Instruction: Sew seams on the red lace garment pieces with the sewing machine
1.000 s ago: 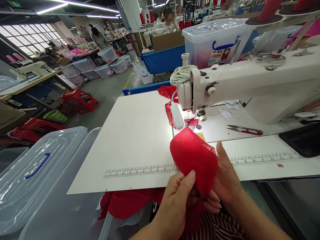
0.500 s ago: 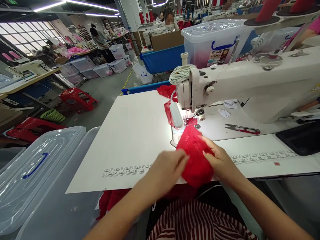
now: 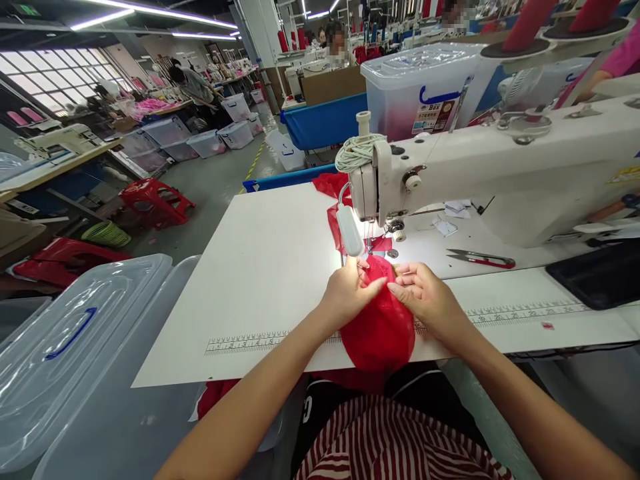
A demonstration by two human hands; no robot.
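A piece of red fabric (image 3: 379,333) hangs over the front edge of the white sewing table (image 3: 240,280), its upper end close to the needle of the sewing machine (image 3: 460,167). My left hand (image 3: 349,288) pinches the fabric's left side, thumb on top. On the right side my right hand (image 3: 423,297) grips it between thumb and fingers. Both thumbs nearly meet over the cloth. Under the machine head, a lit lamp (image 3: 350,230) shines on the needle area. More red cloth (image 3: 332,184) lies behind the needle.
Thread snips (image 3: 481,259) and a black pouch-like item (image 3: 580,277) lie to the right on the table. Paper scraps (image 3: 456,209) sit behind the snips. Lidded plastic boxes (image 3: 83,333) stand at the left. Another large box (image 3: 425,83) is behind the machine. Co-workers are in the background.
My left hand has moved up and right onto the fabric near the needle. My right hand has shifted slightly left and up. The fabric now hangs straighter between both hands.
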